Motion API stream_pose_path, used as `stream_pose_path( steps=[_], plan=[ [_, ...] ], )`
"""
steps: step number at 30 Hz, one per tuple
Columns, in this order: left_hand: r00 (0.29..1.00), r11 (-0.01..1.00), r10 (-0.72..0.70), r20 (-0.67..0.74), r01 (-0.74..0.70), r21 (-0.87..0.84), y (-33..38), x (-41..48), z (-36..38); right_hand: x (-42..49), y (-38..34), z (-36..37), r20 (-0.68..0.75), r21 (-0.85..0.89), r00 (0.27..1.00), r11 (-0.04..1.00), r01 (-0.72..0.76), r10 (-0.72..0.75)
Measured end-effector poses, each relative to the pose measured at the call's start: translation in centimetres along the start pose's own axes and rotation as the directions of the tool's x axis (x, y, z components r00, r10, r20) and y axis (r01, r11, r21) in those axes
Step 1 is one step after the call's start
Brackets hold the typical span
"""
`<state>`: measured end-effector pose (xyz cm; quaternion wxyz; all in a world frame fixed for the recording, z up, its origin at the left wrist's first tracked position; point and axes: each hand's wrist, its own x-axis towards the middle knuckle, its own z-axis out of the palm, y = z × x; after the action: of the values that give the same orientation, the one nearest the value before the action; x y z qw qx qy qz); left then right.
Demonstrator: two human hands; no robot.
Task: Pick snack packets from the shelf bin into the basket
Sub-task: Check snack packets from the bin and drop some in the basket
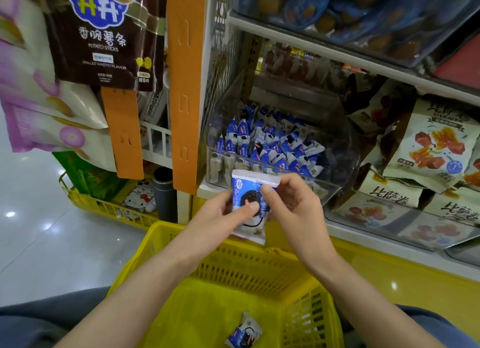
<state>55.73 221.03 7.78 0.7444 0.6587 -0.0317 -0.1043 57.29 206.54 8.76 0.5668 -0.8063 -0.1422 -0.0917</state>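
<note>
A blue and white snack packet (248, 192) with a dark cookie picture is held upright between both hands, just above the far rim of the yellow basket (306, 314). My left hand (228, 212) grips its lower left side with the thumb across the front. My right hand (291, 202) pinches its upper right edge. Behind the hands, a clear shelf bin (345, 150) holds several more of the same packets (270, 145). One packet (244, 333) lies on the basket floor.
Beige snack bags (431, 150) fill the bins to the right. Orange hanging strips (185, 88) and a dark potato sticks bag (104, 36) hang on the left. A second yellow basket (109, 205) with goods sits on the glossy floor at left.
</note>
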Motion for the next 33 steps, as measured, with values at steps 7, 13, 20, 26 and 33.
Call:
stream_pose_path(
  steps=[7, 13, 20, 26, 33],
  plan=[
    [0.963, 0.994, 0.109, -0.248, -0.113, -0.001, 1.5, 1.3, -1.3, 6.7, -0.9, -1.1, 0.026, -0.216, 0.986, 0.962, 0.164, -0.163],
    [0.942, 0.990, 0.122, -0.313, -0.137, -0.028, 1.9, 2.4, -1.8, 16.0, 3.2, -1.5, 0.052, -0.602, 0.996, 0.798, -0.027, 0.073],
    [0.938, 0.989, 0.144, -0.315, -0.142, 0.031, 1.9, 3.1, -2.5, 18.7, 4.5, -0.2, 0.119, -0.751, 0.947, 0.651, -0.112, 0.299],
    [0.943, 0.991, 0.134, -0.304, -0.135, 0.018, 2.2, 2.9, -2.4, 19.7, 4.1, 0.2, 0.118, -0.807, 0.924, 0.577, -0.125, 0.365],
    [0.963, 0.990, 0.060, -0.262, -0.091, -0.108, 2.1, 2.6, -2.6, 18.5, 2.7, -1.3, -0.066, -0.639, 0.989, 0.755, -0.146, 0.136]
  ],
)
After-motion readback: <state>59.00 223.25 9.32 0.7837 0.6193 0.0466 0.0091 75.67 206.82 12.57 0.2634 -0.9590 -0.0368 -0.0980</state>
